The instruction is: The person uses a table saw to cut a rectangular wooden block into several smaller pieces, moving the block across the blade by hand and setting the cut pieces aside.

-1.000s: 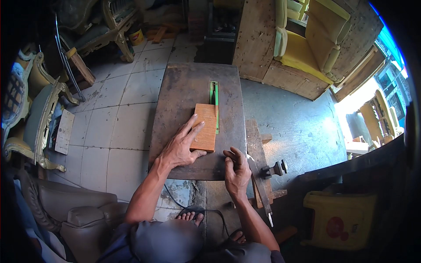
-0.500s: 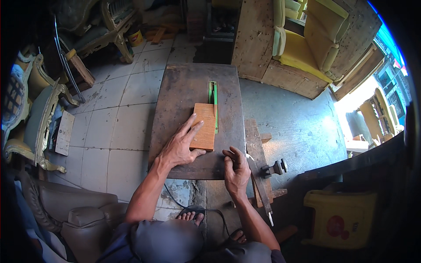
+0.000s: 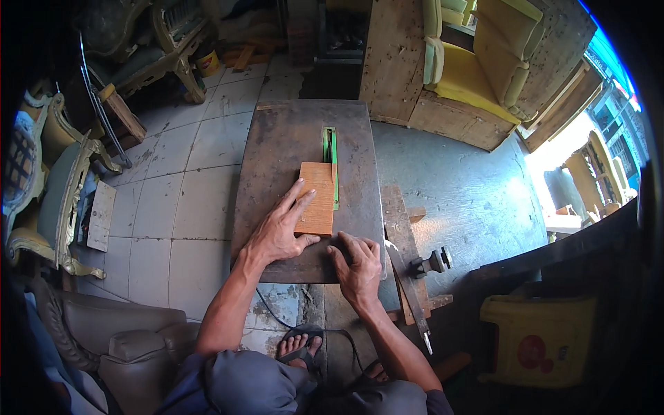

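Note:
A flat reddish-brown wooden block (image 3: 317, 197) lies on the dark, worn table top (image 3: 277, 138), its right edge beside a green slotted insert (image 3: 335, 197) set in the surface. A thin upright edge like a saw blade shows in the slot at the block's far right corner. My left hand (image 3: 277, 234) holds the block from the left, fingers over its top and thumb at its near end. Close to the near right corner, my right hand (image 3: 358, 266) hovers with fingers loosely bent and apart, nothing in it.
Right of the table are a wooden stand (image 3: 401, 228) and a dark metal screw fitting (image 3: 432, 263). A yellow plastic container (image 3: 536, 339) stands lower right. A brown padded seat (image 3: 117, 315) is at lower left. A black cord (image 3: 268, 304) runs by my foot. A yellow armchair (image 3: 460, 76) stands behind.
My right hand has moved left and closer to the block's near end. The left hand and the block keep their place on the table; the whole view has shifted slightly.

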Action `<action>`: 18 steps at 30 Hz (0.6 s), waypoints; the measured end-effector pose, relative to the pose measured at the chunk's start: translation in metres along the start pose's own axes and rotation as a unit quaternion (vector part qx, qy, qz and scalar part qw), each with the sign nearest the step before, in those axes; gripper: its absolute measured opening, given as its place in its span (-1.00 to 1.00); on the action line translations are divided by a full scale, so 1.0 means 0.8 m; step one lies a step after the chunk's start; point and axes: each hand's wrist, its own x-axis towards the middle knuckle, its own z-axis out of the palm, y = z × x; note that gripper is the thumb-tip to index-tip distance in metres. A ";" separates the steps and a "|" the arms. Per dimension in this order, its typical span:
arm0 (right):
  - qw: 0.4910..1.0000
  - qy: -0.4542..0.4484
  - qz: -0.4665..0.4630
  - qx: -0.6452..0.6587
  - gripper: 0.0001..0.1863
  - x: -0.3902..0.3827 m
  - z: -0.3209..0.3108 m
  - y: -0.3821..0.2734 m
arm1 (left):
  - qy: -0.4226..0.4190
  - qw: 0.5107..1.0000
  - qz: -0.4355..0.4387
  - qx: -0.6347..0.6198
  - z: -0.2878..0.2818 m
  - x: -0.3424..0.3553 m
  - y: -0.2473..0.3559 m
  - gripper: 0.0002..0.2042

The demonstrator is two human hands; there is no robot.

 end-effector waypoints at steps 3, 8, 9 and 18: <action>1.000 0.014 -0.017 -0.018 -0.62 0.003 0.015 0.001 | 0.003 1.000 -0.014 -0.014 0.002 0.001 0.002 -0.01; 0.998 0.027 0.012 -0.048 -0.66 0.012 0.027 0.004 | 0.000 1.000 0.000 -0.005 0.001 0.003 0.001 0.00; 0.998 0.030 0.015 -0.056 -0.66 0.013 0.027 0.003 | -0.001 1.000 0.001 -0.002 0.001 0.003 0.002 0.00; 0.997 0.029 0.024 -0.066 -0.66 0.011 0.030 0.000 | -0.001 1.000 -0.007 -0.003 0.000 0.003 0.004 0.03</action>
